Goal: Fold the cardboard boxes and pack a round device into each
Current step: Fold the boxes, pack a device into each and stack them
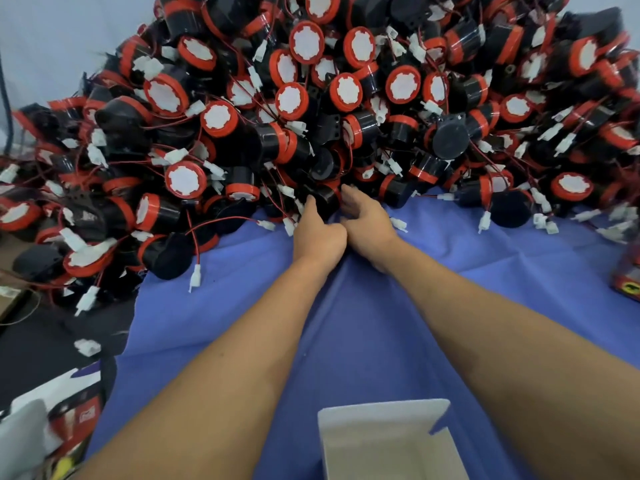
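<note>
both arms stretched forward, wrists touching, to the foot of the heap of black-and-red round plastic devices [332, 98]. left hand [317, 233] curled round one black round device [323, 199] there; right hand [367, 223], half open, touched it. open white cardboard box [381, 441] lay well short of the heap.

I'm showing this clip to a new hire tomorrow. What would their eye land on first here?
First, the huge pile of round devices, black with red rims and white connectors, which fills the upper half. Next, the left hand and right hand, which reach side by side into the pile's near edge at centre. Last, the open white cardboard box, on the blue cloth at the bottom.
</note>
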Demonstrator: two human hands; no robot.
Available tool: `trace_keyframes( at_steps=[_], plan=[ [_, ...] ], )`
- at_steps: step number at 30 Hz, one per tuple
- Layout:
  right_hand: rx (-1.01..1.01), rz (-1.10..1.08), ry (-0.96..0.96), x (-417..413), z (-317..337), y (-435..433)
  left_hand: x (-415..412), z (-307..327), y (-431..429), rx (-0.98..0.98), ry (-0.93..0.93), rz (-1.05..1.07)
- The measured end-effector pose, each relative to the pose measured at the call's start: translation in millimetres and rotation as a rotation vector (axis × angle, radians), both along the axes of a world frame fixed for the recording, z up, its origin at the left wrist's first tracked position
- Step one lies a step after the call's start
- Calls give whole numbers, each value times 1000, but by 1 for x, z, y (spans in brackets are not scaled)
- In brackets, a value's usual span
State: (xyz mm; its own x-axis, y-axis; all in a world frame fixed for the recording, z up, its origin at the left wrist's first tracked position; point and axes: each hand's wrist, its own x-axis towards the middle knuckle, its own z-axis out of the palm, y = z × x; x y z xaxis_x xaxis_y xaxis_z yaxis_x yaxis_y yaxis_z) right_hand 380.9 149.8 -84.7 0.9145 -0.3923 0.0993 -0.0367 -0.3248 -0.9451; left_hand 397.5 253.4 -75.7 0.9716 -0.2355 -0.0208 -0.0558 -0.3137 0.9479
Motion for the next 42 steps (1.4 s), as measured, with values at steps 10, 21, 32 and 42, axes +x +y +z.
trace_keyframes(
  at_steps=[10,21,32,42],
  plan=[
    [-79,40,-98,-98,24,32,-59,-4,42,-328,-2,28],
    [200,-7,-51,-217,80,49,-148,72,106,-425,179,-69],
    [813,-149,-109,-264,117,60,-229,100,151,-348,-20,-289],
    [368,-333,-167,-290,91,76,-246,68,160,151,-330,-413]
  ],
)
